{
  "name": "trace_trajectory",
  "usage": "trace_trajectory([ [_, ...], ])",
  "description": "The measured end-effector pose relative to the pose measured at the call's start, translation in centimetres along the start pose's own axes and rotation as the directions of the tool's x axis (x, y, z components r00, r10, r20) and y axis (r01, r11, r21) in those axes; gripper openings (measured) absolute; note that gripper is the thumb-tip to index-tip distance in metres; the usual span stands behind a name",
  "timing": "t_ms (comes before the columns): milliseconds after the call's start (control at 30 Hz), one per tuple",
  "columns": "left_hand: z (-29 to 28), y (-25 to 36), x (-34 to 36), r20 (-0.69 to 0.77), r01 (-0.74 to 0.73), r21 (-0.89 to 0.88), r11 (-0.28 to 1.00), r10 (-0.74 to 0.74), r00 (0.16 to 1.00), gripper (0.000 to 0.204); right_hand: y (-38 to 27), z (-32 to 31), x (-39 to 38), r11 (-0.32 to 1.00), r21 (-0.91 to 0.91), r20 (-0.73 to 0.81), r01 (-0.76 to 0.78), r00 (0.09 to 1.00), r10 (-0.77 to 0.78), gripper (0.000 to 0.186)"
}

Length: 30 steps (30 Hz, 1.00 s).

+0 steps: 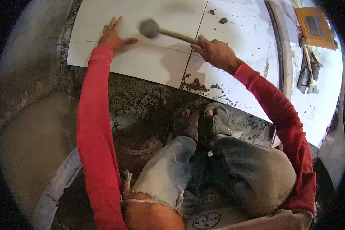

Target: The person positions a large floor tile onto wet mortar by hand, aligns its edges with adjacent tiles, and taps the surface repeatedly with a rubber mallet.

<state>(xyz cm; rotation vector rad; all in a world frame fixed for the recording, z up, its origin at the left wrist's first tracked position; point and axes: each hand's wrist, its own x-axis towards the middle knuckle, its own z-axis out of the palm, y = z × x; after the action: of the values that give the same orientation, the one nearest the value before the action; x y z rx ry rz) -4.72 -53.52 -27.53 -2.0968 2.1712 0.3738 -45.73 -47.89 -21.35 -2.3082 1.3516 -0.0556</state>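
Fingers of left hand (112,40) spread on white tile (149,63); right hand (217,53), fingers curled round mallet (176,35) handle.

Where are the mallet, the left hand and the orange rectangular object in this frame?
Mallet (173,35): head view, on the handle, between the blurred head and the gripping hand.
Left hand (112,39): head view, on the back of the hand.
Orange rectangular object (314,26): head view, on its grey panel.

A dull, grey-brown wall (32,57) rises along the dim left side. The floor (136,96) near the middle is dark, rough and crumbly, and the light is much brighter toward the right.
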Motion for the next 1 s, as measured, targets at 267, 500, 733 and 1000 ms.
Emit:
trace_trajectory([
  [267,0.8,0.4,-3.2,0.061,-0.047,0.027,0.999,0.045,0.997,0.149,-1.3,0.1,-1.2,0.944,0.316,-0.103,0.098,0.992,-0.069,0.036],
  [500,2.7,-1.4,-2.0,0.056,-0.042,-0.057,0.997,0.045,0.997,0.154,-1.6,0.9,-1.7,0.897,0.332,-0.202,0.291,0.951,-0.233,0.036],
  [733,3.0,-1.5,-1.5,0.080,-0.004,0.024,1.000,0.002,0.997,0.158,-1.5,0.5,-2.3,0.968,0.188,-0.045,0.168,0.986,-0.163,0.037],
  [1000,2.2,-0.3,-2.5,-0.044,-0.073,0.009,0.997,0.073,0.996,0.150,-2.1,0.1,-1.4,0.982,0.170,-0.010,0.080,0.997,-0.080,0.033],
])
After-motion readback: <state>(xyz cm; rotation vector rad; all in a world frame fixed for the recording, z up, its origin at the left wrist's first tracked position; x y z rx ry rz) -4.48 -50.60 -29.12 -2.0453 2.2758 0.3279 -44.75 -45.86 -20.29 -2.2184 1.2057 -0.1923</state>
